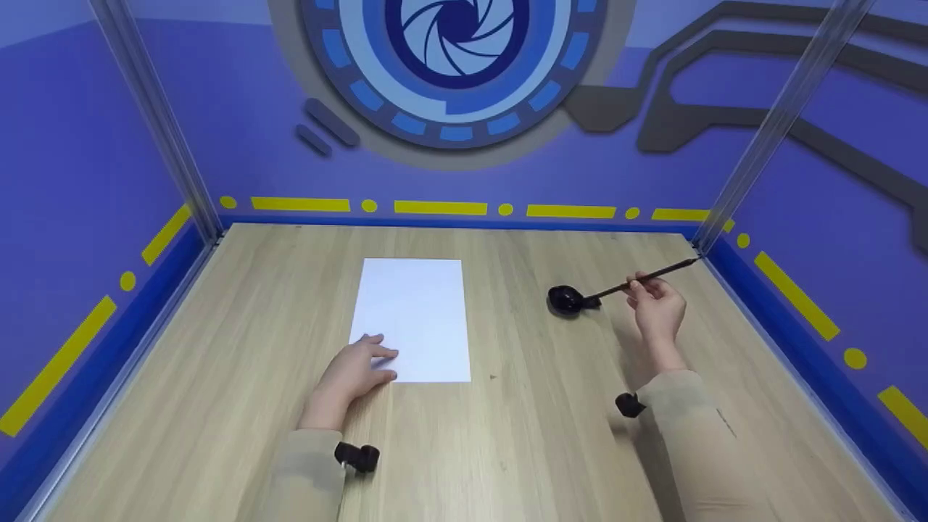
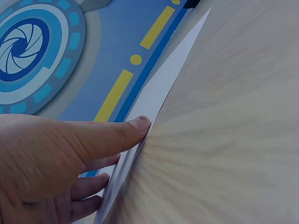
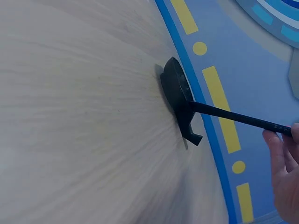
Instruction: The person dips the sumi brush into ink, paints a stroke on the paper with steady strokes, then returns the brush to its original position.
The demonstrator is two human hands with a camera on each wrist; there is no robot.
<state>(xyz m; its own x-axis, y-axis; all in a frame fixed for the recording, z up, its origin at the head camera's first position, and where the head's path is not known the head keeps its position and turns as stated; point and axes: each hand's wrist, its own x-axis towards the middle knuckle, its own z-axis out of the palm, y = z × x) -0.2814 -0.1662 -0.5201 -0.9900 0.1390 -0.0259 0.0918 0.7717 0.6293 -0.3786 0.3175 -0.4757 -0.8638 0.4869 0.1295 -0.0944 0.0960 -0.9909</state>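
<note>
Head view first, pretty much covering everything: left hand (image 1: 355, 370) down at the near-left corner of a white sheet (image 1: 420, 312), fingers loosely spread over the paper. Way over to the right, right hand (image 1: 658, 308) up on a slim black stick (image 1: 667, 270), kinda brush-like, pinching it between thumb and fingertips. Slants down toward a round black dish (image 1: 552, 308) on the wooden table (image 1: 493, 449), well apart from the sheet. Only visible from up here: the tan sleeves (image 1: 696, 428), little black devices (image 1: 357, 458) at both cuffs and the corner posts (image 1: 148, 101).

Left wrist view: much closer on the thumb (image 2: 139, 123), laid across the sheet's near edge, with other fingertips (image 2: 111, 161) peeking out below against the white. Shows the sheet almost edge-on, just a thin sliver beside the blue backdrop (image 2: 112, 46). Can't tell how hard it's being pressed.

Right wrist view: gives the dish in profile, so a proper deep wall plus a bent stubby handle (image 3: 189, 134) angling up off the table, hard to read from above. Only part of the right hand at the edge, fingers narrow on the stick.

Container-wise, just the dish, with the stick's lower end meeting it on the handle side. Can't tell whether dipping inside or only touching the rim. Looks glossy black inside from above; can't tell whether holding any liquid.
</note>
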